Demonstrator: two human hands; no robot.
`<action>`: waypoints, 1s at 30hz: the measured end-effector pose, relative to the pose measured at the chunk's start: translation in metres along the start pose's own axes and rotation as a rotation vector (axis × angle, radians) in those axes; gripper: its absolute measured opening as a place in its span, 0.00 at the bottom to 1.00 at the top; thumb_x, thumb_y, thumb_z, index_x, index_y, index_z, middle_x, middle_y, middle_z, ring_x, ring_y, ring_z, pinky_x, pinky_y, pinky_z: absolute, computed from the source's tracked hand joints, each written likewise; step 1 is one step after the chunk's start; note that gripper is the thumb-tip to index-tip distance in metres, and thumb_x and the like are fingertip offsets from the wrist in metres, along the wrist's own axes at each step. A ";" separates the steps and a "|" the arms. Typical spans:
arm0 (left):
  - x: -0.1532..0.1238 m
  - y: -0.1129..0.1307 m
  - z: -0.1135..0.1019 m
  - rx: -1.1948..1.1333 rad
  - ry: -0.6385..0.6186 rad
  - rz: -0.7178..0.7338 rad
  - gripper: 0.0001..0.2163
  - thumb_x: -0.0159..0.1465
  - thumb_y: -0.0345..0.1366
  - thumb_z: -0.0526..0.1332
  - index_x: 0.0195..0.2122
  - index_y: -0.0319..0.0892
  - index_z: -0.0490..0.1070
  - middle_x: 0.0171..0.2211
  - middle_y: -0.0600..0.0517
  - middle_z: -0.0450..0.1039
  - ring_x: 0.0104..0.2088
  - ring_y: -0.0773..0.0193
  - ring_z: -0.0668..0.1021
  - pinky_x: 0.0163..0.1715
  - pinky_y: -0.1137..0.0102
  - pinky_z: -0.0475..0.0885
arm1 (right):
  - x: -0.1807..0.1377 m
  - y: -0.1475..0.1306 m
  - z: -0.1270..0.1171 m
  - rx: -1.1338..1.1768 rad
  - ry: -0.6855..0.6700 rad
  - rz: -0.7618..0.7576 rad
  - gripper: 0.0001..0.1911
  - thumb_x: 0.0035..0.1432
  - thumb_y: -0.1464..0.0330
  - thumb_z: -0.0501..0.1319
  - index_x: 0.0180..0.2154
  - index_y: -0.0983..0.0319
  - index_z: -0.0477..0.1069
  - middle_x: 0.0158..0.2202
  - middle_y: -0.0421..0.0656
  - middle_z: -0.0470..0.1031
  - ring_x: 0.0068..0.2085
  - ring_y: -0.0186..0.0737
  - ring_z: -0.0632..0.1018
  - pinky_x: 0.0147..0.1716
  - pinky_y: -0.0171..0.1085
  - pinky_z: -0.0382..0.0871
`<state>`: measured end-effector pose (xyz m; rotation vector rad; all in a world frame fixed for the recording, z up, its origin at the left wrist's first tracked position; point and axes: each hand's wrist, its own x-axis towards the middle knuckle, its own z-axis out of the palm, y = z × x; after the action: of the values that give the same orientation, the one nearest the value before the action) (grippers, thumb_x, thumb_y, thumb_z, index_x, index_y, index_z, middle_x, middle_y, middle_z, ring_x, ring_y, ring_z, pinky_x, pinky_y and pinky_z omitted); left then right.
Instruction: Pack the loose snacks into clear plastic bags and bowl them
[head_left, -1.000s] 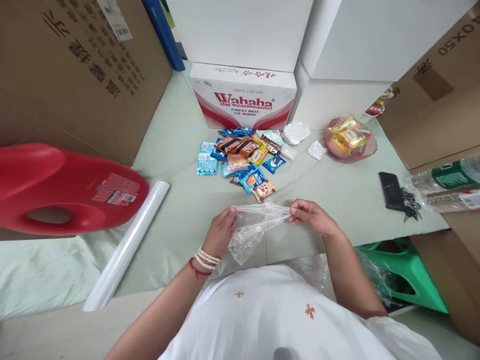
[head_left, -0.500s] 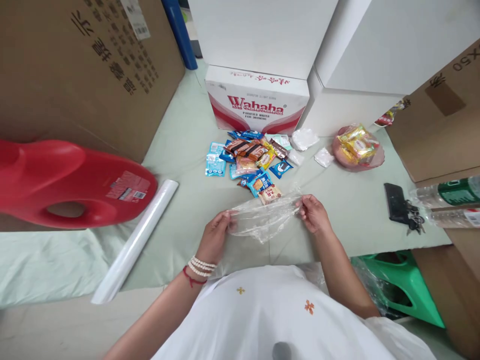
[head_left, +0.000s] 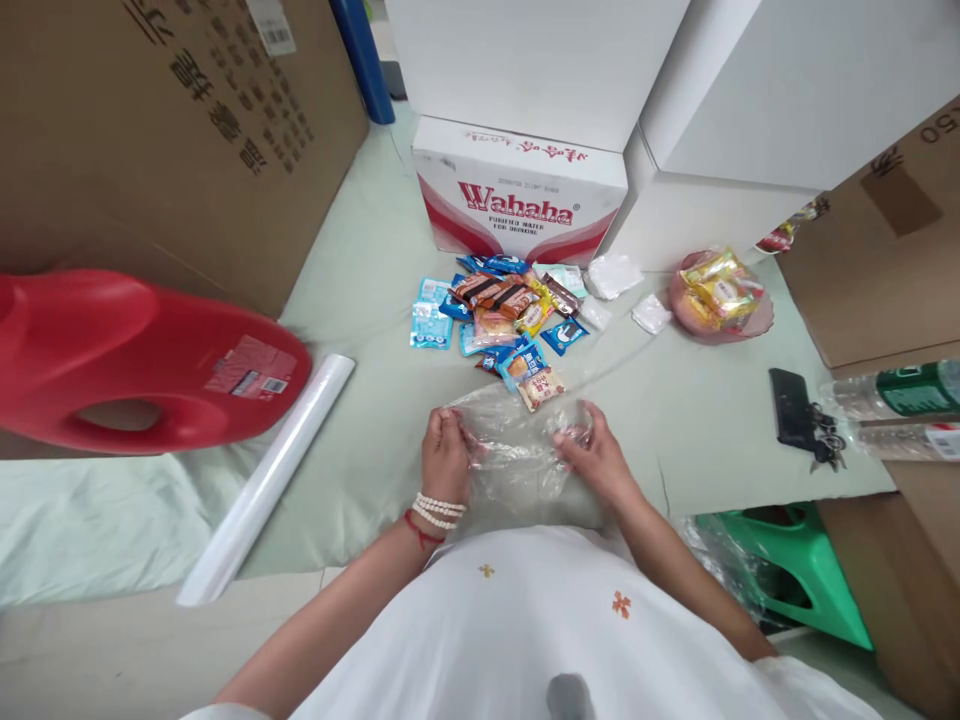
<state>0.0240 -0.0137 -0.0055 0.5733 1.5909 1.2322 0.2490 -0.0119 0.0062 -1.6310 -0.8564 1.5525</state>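
Note:
A clear plastic bag (head_left: pixel 514 445) stretches between my two hands, above the pale green cloth near my body. My left hand (head_left: pixel 445 455) is closed on the bag's left side, its thumb pressed against the fingers. On the right side, my right hand (head_left: pixel 598 458) grips the film between a curved thumb and forefinger. Just beyond the bag lies a pile of wrapped snacks (head_left: pixel 495 300). A cream snack packet (head_left: pixel 540 388) is the nearest of them, beside a light blue packet (head_left: pixel 521 362). Light blue pouches (head_left: pixel 431 318) lie at the pile's left.
A Wahaha box (head_left: pixel 521 195) stands behind the pile. At right are a pink bowl (head_left: pixel 690 315) of snacks, a black phone (head_left: pixel 791 408), keys (head_left: pixel 826 440) and plastic bottles (head_left: pixel 900 392). Leftward lie a plastic roll (head_left: pixel 270 475) and a red jug (head_left: pixel 150 350). A green stool (head_left: pixel 814 570) stands below.
My hands have drawn closer together and slightly nearer my body. The bag was stretched wide and flat; now it is bunched, with my right thumb and forefinger spread around its edge.

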 end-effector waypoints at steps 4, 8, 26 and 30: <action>0.010 -0.004 -0.009 0.126 0.016 0.015 0.21 0.69 0.59 0.53 0.33 0.46 0.65 0.17 0.62 0.54 0.15 0.68 0.62 0.15 0.72 0.61 | -0.008 0.006 -0.003 0.033 -0.021 0.002 0.37 0.48 0.55 0.74 0.56 0.58 0.66 0.29 0.34 0.73 0.21 0.31 0.69 0.19 0.33 0.63; 0.022 -0.004 -0.024 0.333 -0.003 -0.025 0.20 0.68 0.57 0.52 0.29 0.46 0.64 0.17 0.60 0.55 0.15 0.65 0.64 0.16 0.70 0.61 | 0.001 0.005 -0.030 -0.040 -0.088 0.072 0.28 0.45 0.53 0.75 0.43 0.61 0.72 0.27 0.36 0.75 0.19 0.28 0.64 0.17 0.31 0.55; 0.015 -0.010 -0.033 1.263 -0.566 0.905 0.25 0.65 0.33 0.56 0.65 0.42 0.68 0.70 0.38 0.62 0.71 0.45 0.64 0.69 0.36 0.46 | 0.006 0.000 -0.053 -0.124 -0.092 0.011 0.23 0.44 0.58 0.77 0.39 0.60 0.75 0.26 0.33 0.70 0.18 0.26 0.63 0.16 0.30 0.54; 0.014 -0.012 -0.035 1.160 -0.420 0.847 0.14 0.70 0.41 0.55 0.48 0.43 0.77 0.63 0.38 0.72 0.65 0.46 0.72 0.69 0.37 0.48 | -0.002 0.008 -0.067 -0.115 -0.030 0.033 0.24 0.43 0.55 0.77 0.39 0.61 0.76 0.28 0.34 0.70 0.19 0.25 0.62 0.15 0.29 0.53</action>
<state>-0.0112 -0.0214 -0.0229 2.2388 1.6012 0.4943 0.3154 -0.0209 0.0018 -1.7149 -0.9537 1.5795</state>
